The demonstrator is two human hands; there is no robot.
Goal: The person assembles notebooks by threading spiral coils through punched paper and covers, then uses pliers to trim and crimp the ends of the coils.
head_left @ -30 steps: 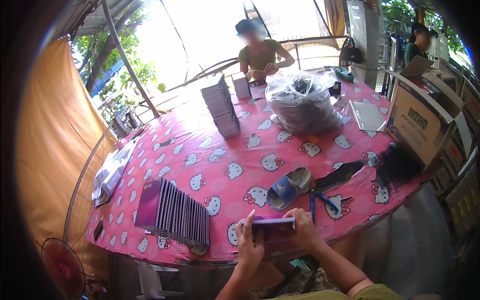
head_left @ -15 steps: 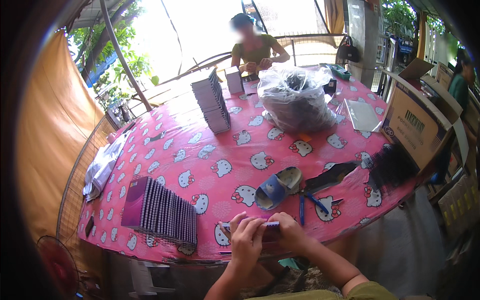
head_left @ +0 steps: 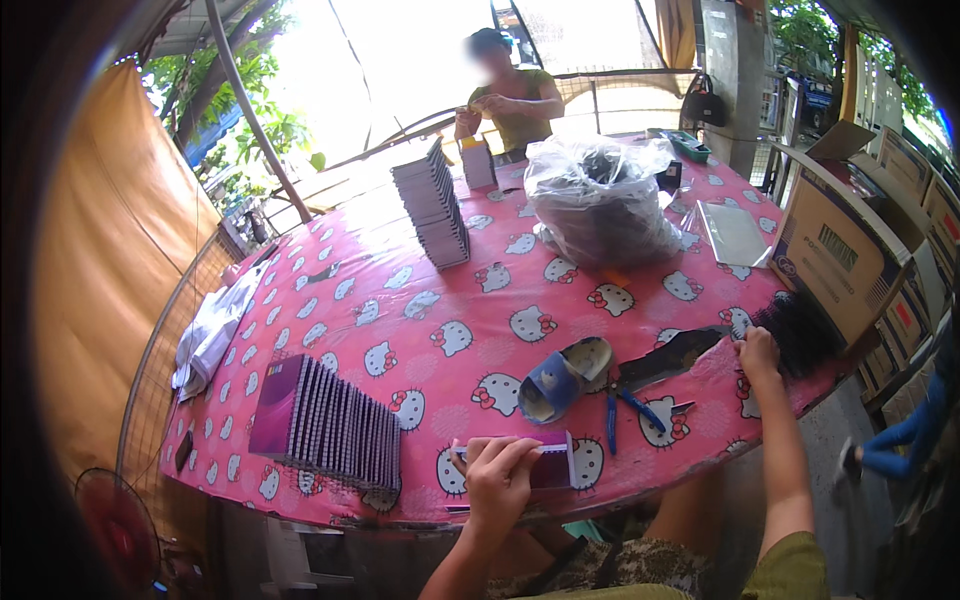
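At the near table edge, my left hand is closed on a small purple notebook, whose right end sticks out past the fingers. My right arm stretches out to the right. There my right hand has its fingers drawn together at the edge of a pile of thin black strands; whether it pinches one is too small to make out. A blue slide sandal and blue-handled pliers lie between the two hands. Left of my left hand stands a row of purple spiral notebooks.
A pink patterned cloth covers the table. Farther back are a tall notebook stack, a clear plastic bag of dark stuff and a clear sheet packet. An open cardboard box stands right. A co-worker sits opposite.
My right hand has left the notebook and moved right to the black pile. My left hand keeps the notebook. The co-worker's hands have risen, and a person at the right has moved.
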